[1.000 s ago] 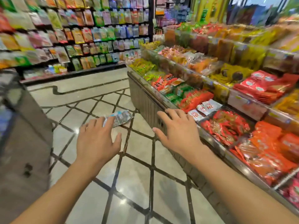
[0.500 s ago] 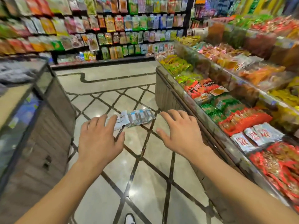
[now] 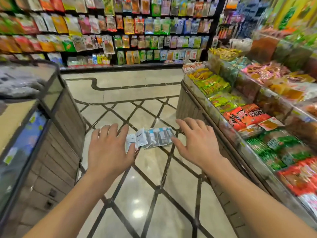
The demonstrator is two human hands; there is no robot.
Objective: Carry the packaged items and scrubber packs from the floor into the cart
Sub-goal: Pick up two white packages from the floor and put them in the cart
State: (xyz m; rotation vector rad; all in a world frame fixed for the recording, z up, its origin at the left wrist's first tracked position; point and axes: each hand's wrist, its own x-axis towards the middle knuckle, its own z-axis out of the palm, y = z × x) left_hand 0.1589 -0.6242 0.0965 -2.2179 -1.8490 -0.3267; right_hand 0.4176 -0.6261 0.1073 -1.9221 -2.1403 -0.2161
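A row of white, blue and grey packs [image 3: 151,138] lies on the tiled floor in the aisle ahead of me. My left hand [image 3: 109,148] is stretched out with its fingers spread, covering the left end of the packs in view. My right hand [image 3: 197,143] is also open with spread fingers, just to the right of the packs. Both hands are held above the floor and hold nothing. No cart is in view.
A wood-panelled display counter with a glass top [image 3: 51,117] stands on the left. A long snack display bin [image 3: 248,131] runs along the right. Shelves of hanging packets [image 3: 128,31] fill the back wall. The tiled aisle floor [image 3: 137,194] lies between.
The view has swung left and moved forward along the aisle. The packs on the floor now appear between my two hands instead of above the left one. Both hands stay open.
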